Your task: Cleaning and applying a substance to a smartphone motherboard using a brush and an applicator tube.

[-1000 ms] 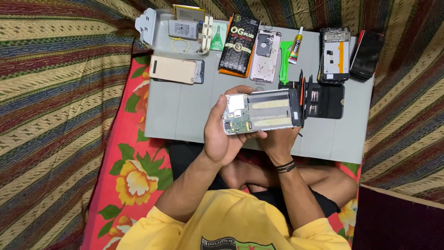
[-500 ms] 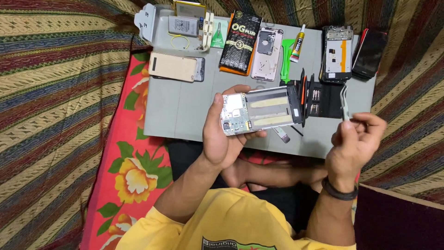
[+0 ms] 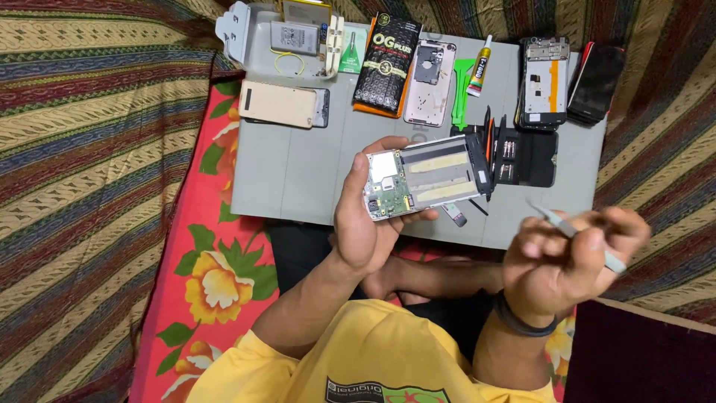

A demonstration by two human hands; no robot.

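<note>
Gripping the opened phone (image 3: 421, 176) above the grey worktop's (image 3: 298, 172) near edge, the left hand (image 3: 365, 216) curls its fingers around the phone's end. Off the worktop's right corner, the right hand (image 3: 570, 261) pinches tweezers (image 3: 574, 233); bare grey stretches leftward

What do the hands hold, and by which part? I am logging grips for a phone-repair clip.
The left hand grips the opened phone by its circuit-board end. The right hand pinches slim grey tweezers around their middle.

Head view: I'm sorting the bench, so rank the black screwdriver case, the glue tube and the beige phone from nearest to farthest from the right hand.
1. Black screwdriver case, just above the right hand.
2. Glue tube, top middle.
3. Beige phone, far left.
</note>
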